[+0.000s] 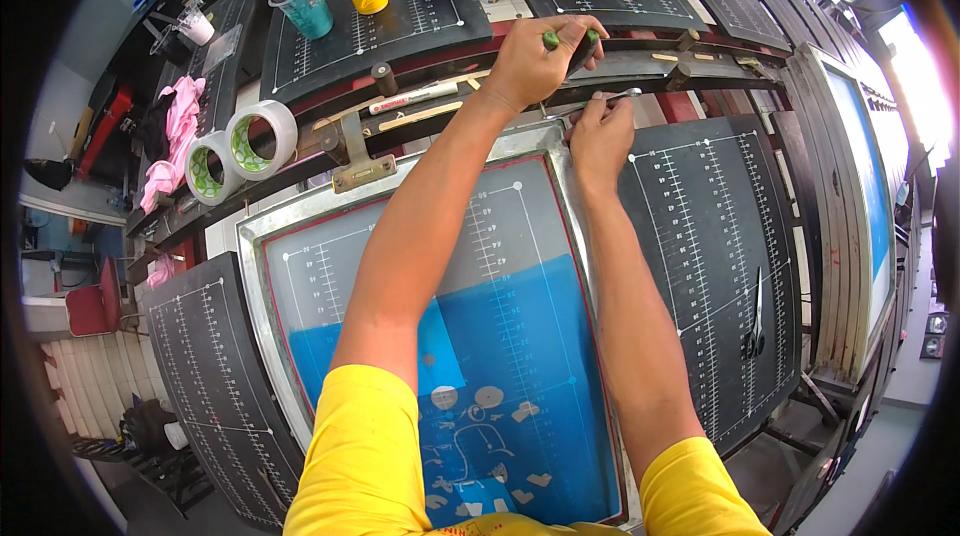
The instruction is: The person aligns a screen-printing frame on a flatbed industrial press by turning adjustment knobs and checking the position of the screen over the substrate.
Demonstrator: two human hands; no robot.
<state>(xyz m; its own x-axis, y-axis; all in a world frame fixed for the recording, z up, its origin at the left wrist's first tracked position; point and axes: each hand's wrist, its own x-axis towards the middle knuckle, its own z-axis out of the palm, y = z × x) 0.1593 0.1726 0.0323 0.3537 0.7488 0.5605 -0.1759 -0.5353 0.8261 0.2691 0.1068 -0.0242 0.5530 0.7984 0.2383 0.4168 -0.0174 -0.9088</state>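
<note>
Both arms stretch out over the screen-printing frame (pixel 262 236), its blue-coated mesh lying right under the forearms. The left hand (pixel 538 58) is clenched around a green-handled tool (pixel 570 40) on the clamp bar (pixel 640 64) at the frame's far edge. Just below it and close beside, the right hand (pixel 600 131) pinches a slim metal wrench (pixel 610 99) against the frame's corner. Two rolls of tape (pixel 240 148) sit well off to the left of the hands; scissors (pixel 756 321) lie on the black ruled platen (pixel 720 236) to the right.
</note>
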